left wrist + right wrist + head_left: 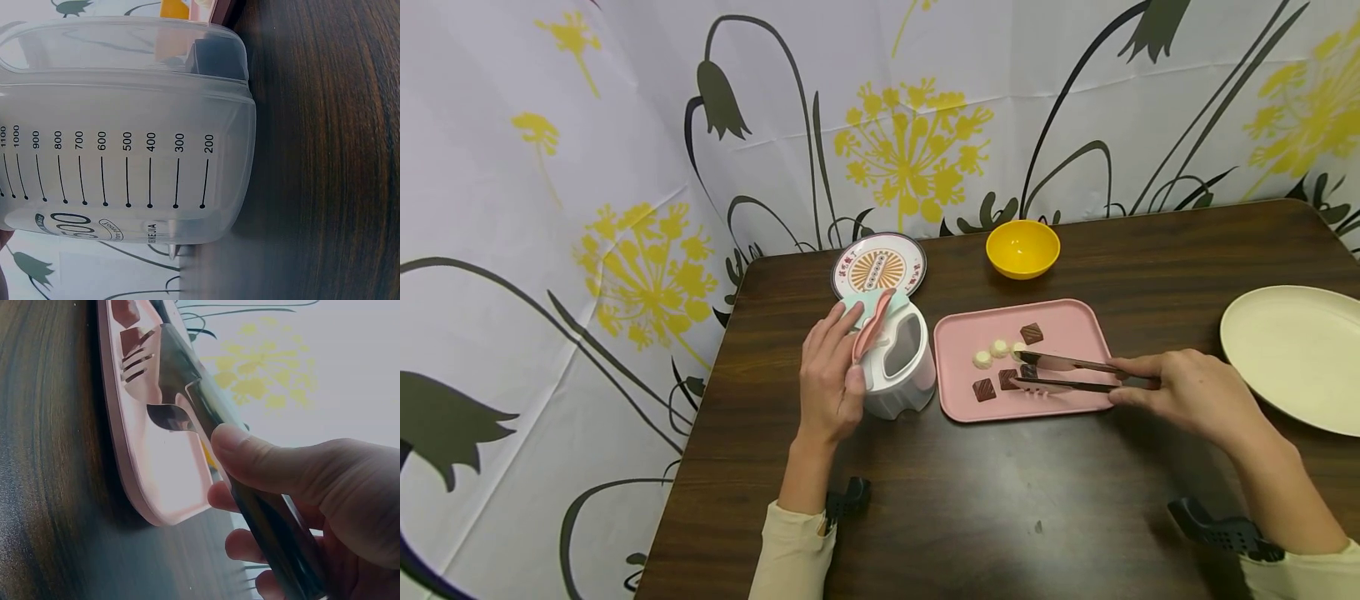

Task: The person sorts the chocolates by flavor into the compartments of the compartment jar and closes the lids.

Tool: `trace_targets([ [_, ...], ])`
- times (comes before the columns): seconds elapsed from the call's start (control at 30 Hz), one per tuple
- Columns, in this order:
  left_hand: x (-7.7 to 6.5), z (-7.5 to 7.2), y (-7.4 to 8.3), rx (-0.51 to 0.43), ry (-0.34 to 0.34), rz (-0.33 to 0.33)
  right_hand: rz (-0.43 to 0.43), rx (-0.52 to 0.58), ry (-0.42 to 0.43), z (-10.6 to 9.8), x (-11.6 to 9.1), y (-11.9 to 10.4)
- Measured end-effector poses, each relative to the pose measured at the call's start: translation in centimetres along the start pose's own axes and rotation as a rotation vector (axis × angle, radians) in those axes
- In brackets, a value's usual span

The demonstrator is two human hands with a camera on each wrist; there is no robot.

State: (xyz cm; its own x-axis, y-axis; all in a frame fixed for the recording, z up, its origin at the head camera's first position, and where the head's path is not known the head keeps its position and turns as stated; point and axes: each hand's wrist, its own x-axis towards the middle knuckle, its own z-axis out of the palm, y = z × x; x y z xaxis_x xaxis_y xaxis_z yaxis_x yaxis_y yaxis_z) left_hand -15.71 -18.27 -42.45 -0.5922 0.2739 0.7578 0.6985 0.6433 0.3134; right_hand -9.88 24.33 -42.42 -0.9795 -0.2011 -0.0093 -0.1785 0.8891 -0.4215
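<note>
My left hand (831, 375) holds the top of a translucent plastic measuring container (125, 156), thumb at the near side and fingers over its mint-and-pink lid (871, 327). Black volume marks run along its wall in the left wrist view. In my right hand (1202, 400) are metal tongs (1075, 363), thumb on one arm and fingers around the other; one tip is slotted like a fork. The tips reach over a pink tray (1078, 317), around a dark chocolate square (1028, 372). Other chocolate squares (984, 390) and cream-coloured round sweets (982, 359) lie around them.
A patterned plate (887, 248) lies behind the container. The yellow bowl (1022, 250) stands at the back of the wooden table (760, 467), and a large cream plate (1300, 350) lies at the right. Flowered cloth (925, 50) hangs behind.
</note>
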Motion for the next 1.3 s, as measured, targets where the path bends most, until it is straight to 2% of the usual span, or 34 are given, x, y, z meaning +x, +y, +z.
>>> trace_targets([
  [0.4,0.0,0.0,0.0,0.006,-0.001,0.005,-0.029,-0.017,0.057,0.0,-0.4,0.0],
  [0.73,0.0,-0.1,0.1,0.009,0.002,0.000,-0.073,-0.053,0.189,-0.7,-1.2,-0.1],
  [0.93,0.0,0.0,0.0,0.009,0.007,0.005,-0.160,-0.072,0.306,-1.8,-1.7,-1.4],
  [1.17,0.0,0.0,0.0,0.013,0.002,0.004,-0.298,-0.014,0.446,-2.8,-1.7,-3.8],
  [1.3,0.1,0.0,0.1,0.007,0.005,0.006,-0.375,0.014,0.476,-3.0,-1.4,-5.3],
])
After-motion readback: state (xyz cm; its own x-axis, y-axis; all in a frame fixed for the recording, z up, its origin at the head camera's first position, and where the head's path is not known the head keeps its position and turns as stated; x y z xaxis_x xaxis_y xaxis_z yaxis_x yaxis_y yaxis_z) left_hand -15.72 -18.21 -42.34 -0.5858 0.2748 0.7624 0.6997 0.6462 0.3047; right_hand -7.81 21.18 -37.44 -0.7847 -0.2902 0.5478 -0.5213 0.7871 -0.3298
